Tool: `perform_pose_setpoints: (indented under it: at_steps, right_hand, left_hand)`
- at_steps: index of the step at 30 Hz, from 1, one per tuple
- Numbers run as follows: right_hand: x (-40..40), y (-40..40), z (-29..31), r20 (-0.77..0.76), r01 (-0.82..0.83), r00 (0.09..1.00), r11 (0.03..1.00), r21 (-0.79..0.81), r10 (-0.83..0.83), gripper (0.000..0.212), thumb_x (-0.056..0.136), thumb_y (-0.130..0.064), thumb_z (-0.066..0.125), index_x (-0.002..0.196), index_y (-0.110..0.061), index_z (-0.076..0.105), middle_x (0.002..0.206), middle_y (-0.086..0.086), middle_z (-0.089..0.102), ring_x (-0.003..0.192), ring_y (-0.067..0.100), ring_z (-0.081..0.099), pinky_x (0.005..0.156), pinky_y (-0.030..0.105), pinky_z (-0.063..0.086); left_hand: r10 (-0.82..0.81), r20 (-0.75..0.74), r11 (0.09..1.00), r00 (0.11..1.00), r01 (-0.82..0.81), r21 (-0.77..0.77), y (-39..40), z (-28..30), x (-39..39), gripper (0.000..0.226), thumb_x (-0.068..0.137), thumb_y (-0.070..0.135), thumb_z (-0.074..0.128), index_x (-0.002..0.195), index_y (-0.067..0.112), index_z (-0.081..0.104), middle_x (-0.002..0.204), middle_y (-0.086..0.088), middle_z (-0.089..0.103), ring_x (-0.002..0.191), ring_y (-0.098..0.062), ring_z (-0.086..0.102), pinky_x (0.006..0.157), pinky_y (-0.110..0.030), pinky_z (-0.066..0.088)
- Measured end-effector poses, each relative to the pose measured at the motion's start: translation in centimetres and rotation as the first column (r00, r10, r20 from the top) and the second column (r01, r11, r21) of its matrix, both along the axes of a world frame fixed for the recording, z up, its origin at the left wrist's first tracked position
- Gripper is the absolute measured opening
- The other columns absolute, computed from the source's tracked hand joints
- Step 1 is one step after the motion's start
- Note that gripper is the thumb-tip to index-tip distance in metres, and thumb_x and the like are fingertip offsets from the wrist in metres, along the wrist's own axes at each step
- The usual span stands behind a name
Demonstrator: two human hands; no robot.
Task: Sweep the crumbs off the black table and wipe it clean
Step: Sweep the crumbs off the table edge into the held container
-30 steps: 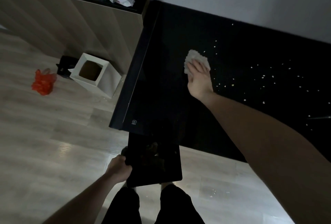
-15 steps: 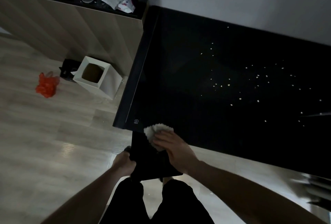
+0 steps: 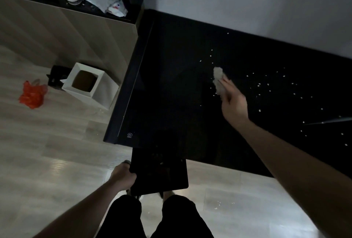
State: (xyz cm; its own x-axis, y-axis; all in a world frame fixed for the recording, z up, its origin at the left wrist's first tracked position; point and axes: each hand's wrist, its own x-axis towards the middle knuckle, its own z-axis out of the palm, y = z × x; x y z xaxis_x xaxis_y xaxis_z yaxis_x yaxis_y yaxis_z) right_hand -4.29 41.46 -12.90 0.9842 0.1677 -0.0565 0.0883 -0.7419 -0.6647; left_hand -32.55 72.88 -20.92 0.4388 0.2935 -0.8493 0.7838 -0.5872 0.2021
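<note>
Since half second ago, your right hand point(image 3: 233, 102) carried crumpled tissue point(image 3: 218, 81) from desk's near edge back out among crumbs point(image 3: 262, 85). Grip pinched on tissue, wad touching black desk point(image 3: 171, 85) at left fringe of scatter, placed to drag next batch toward you. Left hand point(image 3: 122, 176) clamped on dark tray point(image 3: 160, 171), held just below near edge as catcher. White bin point(image 3: 89, 83) on floor, left.

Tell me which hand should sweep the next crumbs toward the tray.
Right. The right hand already holds the cloth on the table amid the crumbs. The left hand grips the tray at the table's edge.
</note>
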Motion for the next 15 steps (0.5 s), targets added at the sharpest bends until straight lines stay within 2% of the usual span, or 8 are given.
perform_pose_setpoints:
  at_steps: [2,5,7,8,11,15]
  right_hand:
    - [2.3,-0.8,-1.9,-0.035,-0.062,0.998,0.987,-0.15,0.057,0.047,0.105,-0.006,0.05,0.151,-0.018,0.053,0.168,0.001,0.036,0.158,0.017,0.022,0.129,0.035,0.024]
    - [3.0,-0.8,-5.1,-0.088,-0.129,0.991,0.924,-0.359,0.104,0.055,0.104,-0.019,0.047,0.158,-0.018,0.037,0.169,0.013,0.026,0.16,0.036,0.007,0.132,0.047,0.007]
    - [1.9,0.2,-6.3,-0.075,-0.07,0.996,0.904,-0.421,0.042,0.06,0.104,-0.025,0.045,0.161,-0.025,0.029,0.173,0.011,0.019,0.162,0.034,0.0,0.132,0.048,-0.002]
    - [1.0,0.9,-6.6,-0.048,-0.072,0.997,0.898,-0.433,0.056,0.059,0.103,-0.025,0.045,0.161,-0.026,0.03,0.172,0.009,0.022,0.162,0.031,0.003,0.132,0.047,-0.001]
    - [-3.7,2.6,-6.5,0.038,-0.194,0.974,0.904,-0.381,0.225,0.054,0.098,-0.021,0.048,0.152,-0.027,0.046,0.166,0.004,0.037,0.16,0.025,0.02,0.131,0.046,0.014]
    - [-12.8,4.5,-6.2,0.069,-0.357,0.927,0.923,-0.143,0.369,0.048,0.097,-0.015,0.048,0.143,-0.021,0.061,0.154,0.002,0.056,0.154,0.026,0.036,0.127,0.05,0.026]
  left_hand:
    - [-0.001,0.002,1.0,1.0,0.001,-0.001,-0.1,-0.2,0.1,0.019,0.081,0.011,0.059,0.064,0.018,0.053,0.065,0.003,0.061,0.064,-0.019,0.061,0.052,-0.025,0.042]
    - [-0.01,0.01,1.0,1.0,0.01,0.006,-0.4,-0.5,-0.1,0.02,0.08,0.011,0.059,0.064,0.018,0.05,0.064,0.004,0.057,0.063,-0.02,0.057,0.05,-0.026,0.04]
    - [-0.021,0.018,1.0,1.0,0.021,0.014,-0.6,-0.7,-0.2,0.023,0.081,0.01,0.059,0.063,0.018,0.046,0.063,0.004,0.054,0.062,-0.02,0.054,0.05,-0.027,0.039]
    - [-0.02,0.022,1.0,1.0,0.019,0.015,-0.7,-0.7,-0.2,0.025,0.081,0.01,0.059,0.063,0.019,0.045,0.062,0.004,0.053,0.062,-0.021,0.053,0.05,-0.027,0.039]
    - [-0.013,0.009,1.0,1.0,0.013,0.014,-0.8,-0.7,-0.6,0.023,0.082,0.01,0.06,0.066,0.018,0.046,0.065,0.004,0.054,0.066,-0.024,0.055,0.053,-0.029,0.039]
    - [-0.033,-0.018,0.999,0.999,0.034,0.019,-0.8,-0.5,-1.0,0.017,0.08,0.012,0.059,0.069,0.016,0.048,0.068,0.001,0.057,0.071,-0.027,0.059,0.06,-0.03,0.041]
